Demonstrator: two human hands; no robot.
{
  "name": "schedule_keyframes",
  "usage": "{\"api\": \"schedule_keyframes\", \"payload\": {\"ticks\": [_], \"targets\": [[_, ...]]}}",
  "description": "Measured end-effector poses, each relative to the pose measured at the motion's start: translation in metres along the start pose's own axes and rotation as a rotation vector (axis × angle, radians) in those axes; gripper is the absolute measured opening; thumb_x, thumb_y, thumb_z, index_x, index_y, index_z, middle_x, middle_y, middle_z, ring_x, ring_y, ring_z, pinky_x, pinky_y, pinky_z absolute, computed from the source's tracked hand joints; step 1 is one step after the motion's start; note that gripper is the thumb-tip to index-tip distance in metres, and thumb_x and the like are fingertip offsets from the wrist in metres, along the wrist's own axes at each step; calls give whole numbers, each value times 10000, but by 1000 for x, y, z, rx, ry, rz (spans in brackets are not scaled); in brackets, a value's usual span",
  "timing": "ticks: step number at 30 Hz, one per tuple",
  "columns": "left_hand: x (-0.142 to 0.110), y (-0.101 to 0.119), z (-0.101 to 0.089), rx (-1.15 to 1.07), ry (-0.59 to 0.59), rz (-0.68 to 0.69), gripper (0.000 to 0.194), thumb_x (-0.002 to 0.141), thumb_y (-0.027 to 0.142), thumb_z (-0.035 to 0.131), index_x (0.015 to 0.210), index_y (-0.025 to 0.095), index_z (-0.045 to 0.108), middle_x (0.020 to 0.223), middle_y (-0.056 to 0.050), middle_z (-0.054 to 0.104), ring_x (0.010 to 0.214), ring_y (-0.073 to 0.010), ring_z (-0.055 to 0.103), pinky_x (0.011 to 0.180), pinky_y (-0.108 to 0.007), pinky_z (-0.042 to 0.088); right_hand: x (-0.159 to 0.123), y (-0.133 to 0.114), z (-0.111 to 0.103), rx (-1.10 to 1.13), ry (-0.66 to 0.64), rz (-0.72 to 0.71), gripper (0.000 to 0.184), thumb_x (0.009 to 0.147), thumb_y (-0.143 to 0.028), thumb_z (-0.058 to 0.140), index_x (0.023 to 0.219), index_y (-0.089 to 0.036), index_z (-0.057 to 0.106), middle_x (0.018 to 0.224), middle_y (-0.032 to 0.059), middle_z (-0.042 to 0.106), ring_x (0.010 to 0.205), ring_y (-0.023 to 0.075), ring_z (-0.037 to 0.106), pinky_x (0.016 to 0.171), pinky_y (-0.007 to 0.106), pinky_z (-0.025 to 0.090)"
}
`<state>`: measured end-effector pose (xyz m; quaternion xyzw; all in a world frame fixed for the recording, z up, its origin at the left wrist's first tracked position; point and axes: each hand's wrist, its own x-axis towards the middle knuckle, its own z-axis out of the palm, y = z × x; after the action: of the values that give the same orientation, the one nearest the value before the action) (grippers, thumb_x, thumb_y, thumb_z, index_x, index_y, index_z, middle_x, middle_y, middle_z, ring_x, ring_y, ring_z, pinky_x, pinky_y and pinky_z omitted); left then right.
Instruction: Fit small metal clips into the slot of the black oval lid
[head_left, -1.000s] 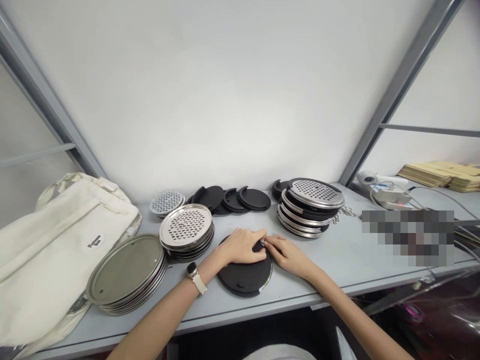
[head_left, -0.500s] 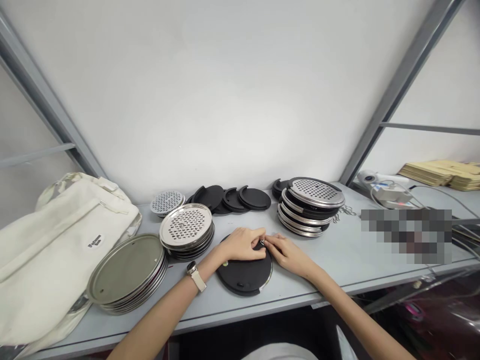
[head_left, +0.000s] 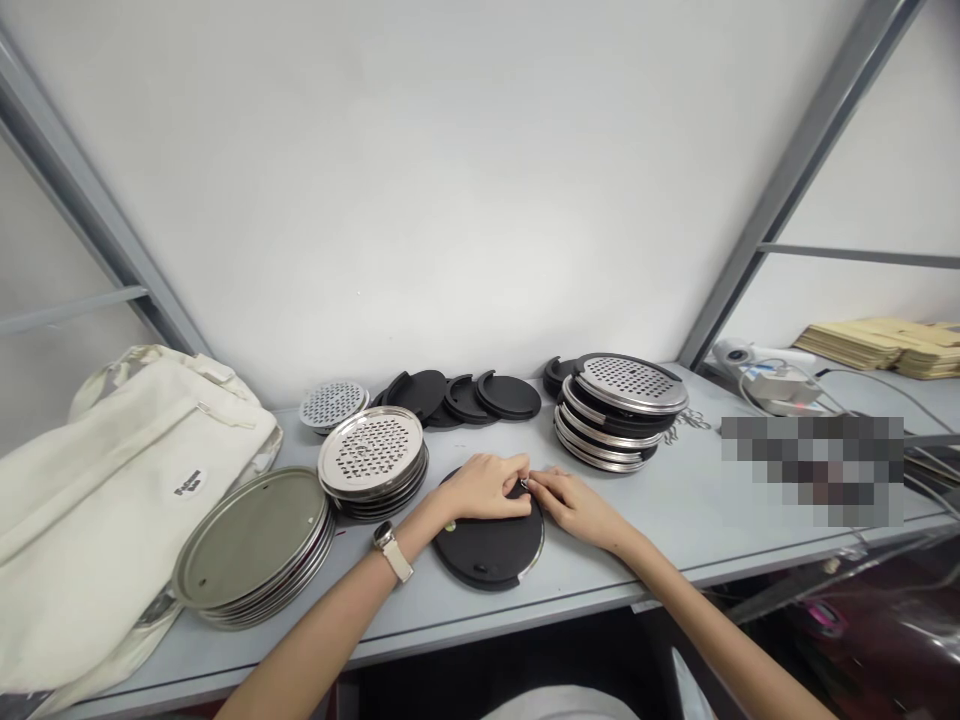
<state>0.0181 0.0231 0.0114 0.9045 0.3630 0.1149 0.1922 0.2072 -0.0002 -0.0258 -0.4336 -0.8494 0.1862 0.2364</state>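
Note:
A round black disc [head_left: 487, 548] lies flat on the grey shelf in front of me, a thin shiny rim showing at its right edge. My left hand [head_left: 491, 488], with a watch on the wrist, rests over the disc's upper part, thumb and forefinger closed in a pinch. A small shiny wire piece [head_left: 524, 484] shows between the fingertips, at the disc's far right edge. From the right, my right hand [head_left: 566, 505] meets it there with its fingertips pressed together on the same piece. The fingers partly hide the wire piece and the disc's far edge.
Perforated metal discs [head_left: 375, 450] and olive round plates [head_left: 251, 545] are stacked at left, beside a white bag [head_left: 150, 470]. Black discs [head_left: 510, 397] lie along the wall. Right stand stacked grater-like discs [head_left: 631, 385], wire hooks [head_left: 688, 422] and a white device [head_left: 780, 385].
Both hands keep the same place and grip at the disc's edge. Only very slight fingertip movement at the wire piece shows; the view shifts a little.

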Motion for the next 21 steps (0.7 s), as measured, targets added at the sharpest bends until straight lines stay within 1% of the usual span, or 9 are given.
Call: {"api": "schedule_keyframes", "payload": {"ticks": [7,10,13,18,21], "targets": [[0,-2,2,-28,33,26,155,736,298,579,805,212,470,575,86,452,503,-91,407,509,-216,264,0,-1,-2,37,-25,32,423,982,-381,283,836,-179,625,742,41,627,727,191,558,694,316,432],[0,-1,2,-17,20,11,155,743,308,577,814,212,478,583,83,461,510,-94,415,512,-220,266,0,-1,-3,56,-20,39,428,977,-397,288,829,-179,625,745,42,628,728,191,560,700,321,441],[1,0,1,-7,6,4,158,747,314,574,829,212,486,587,81,466,515,-97,423,518,-223,273,0,-2,-4,70,-27,41,437,975,-407,289,801,-175,616,717,36,616,699,183,552,674,311,439],[1,-1,1,2,6,8,157,748,315,570,823,211,481,590,81,468,510,-96,419,515,-225,277,2,-2,-6,100,-61,52,441,972,-413,285,739,-177,576,635,0,549,615,152,501,598,271,400],[1,-2,2,-3,13,17,160,749,319,570,813,211,472,586,83,460,505,-93,415,510,-223,274,2,-1,-7,141,-76,63,438,965,-423,291,673,-181,510,583,-27,468,558,128,438,538,246,346]]}}
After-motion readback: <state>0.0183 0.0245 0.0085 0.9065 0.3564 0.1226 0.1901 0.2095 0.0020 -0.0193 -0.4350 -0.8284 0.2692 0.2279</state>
